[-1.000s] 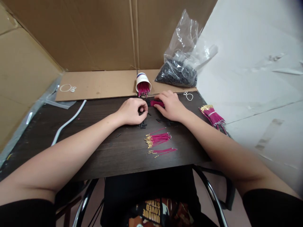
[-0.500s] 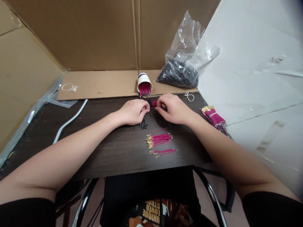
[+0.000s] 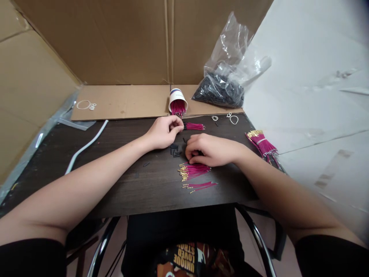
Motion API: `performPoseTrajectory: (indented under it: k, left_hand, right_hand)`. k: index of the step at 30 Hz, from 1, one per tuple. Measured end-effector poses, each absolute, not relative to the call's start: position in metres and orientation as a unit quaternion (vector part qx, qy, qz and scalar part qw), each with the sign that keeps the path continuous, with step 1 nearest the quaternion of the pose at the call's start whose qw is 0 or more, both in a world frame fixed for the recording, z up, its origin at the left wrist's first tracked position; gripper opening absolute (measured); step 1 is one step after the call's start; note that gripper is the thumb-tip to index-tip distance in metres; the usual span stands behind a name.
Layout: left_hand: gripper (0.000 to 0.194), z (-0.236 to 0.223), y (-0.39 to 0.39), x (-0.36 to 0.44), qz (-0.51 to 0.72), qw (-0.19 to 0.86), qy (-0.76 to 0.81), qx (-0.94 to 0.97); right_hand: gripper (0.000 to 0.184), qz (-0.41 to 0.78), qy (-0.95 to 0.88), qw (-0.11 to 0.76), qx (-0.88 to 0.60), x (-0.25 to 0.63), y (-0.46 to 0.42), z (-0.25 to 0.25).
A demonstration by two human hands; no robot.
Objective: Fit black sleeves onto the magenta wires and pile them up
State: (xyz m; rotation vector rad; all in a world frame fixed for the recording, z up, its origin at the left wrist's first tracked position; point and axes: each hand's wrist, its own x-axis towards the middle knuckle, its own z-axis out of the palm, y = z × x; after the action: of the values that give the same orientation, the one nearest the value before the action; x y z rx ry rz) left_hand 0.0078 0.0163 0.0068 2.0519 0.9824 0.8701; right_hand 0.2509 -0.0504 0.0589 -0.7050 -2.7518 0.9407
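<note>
My left hand [image 3: 165,132] is closed in a pinch at the table's back, beside the black-sleeved ends of a row of magenta wires [image 3: 196,126]. What lies between its fingertips is hidden. My right hand [image 3: 205,149] is lower and to the right, fingers curled and thumb tip at the top wire of a pile of magenta wires with gold tips [image 3: 196,172]. Between the hands and the pile lie several short black sleeves [image 3: 175,151]. A few more gold-tipped wires [image 3: 201,186] sit apart, closer to the front edge.
A paper cup [image 3: 176,94] full of magenta wires lies tipped at the back. Behind right stands a clear bag of black pieces [image 3: 220,90]. A banded wire bundle [image 3: 262,143] rests at the right edge, a pale tube [image 3: 86,147] at left. White rubber bands [image 3: 234,120] lie nearby.
My right hand has moved down from the back row of wires to the gold-tipped pile, uncovering that row's bare ends. My left hand has stayed almost in place, still pinched.
</note>
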Motion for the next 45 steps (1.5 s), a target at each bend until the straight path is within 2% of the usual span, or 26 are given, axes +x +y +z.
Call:
performPoseTrajectory:
  k: [5, 7, 15, 18, 32, 45]
  left_hand:
    - [0.018, 0.004, 0.02, 0.007, 0.346, 0.386, 0.382, 0.766]
    - [0.023, 0.004, 0.021, 0.007, 0.351, 0.384, 0.378, 0.766]
    - [0.025, 0.0, 0.026, 0.007, 0.372, 0.385, 0.389, 0.75]
    - [0.025, -0.001, 0.028, 0.008, 0.381, 0.401, 0.391, 0.735]
    - [0.022, 0.004, 0.023, 0.008, 0.387, 0.399, 0.399, 0.73]
    - [0.031, 0.003, 0.022, 0.008, 0.387, 0.4, 0.391, 0.734]
  right_hand:
    - [0.017, 0.248, -0.933, 0.046, -0.257, 0.246, -0.058, 0.056]
    - [0.016, 0.221, -0.934, 0.068, -0.273, 0.247, -0.058, 0.056]
    - [0.012, 0.192, -0.864, 0.325, -0.334, 0.266, -0.04, 0.058]
    - [0.016, 0.159, -0.839, 0.369, -0.367, 0.271, -0.032, 0.052]
    - [0.016, 0.171, -0.822, 0.35, -0.415, 0.268, -0.023, 0.034]
    - [0.019, 0.168, -0.818, 0.341, -0.433, 0.266, -0.023, 0.033]
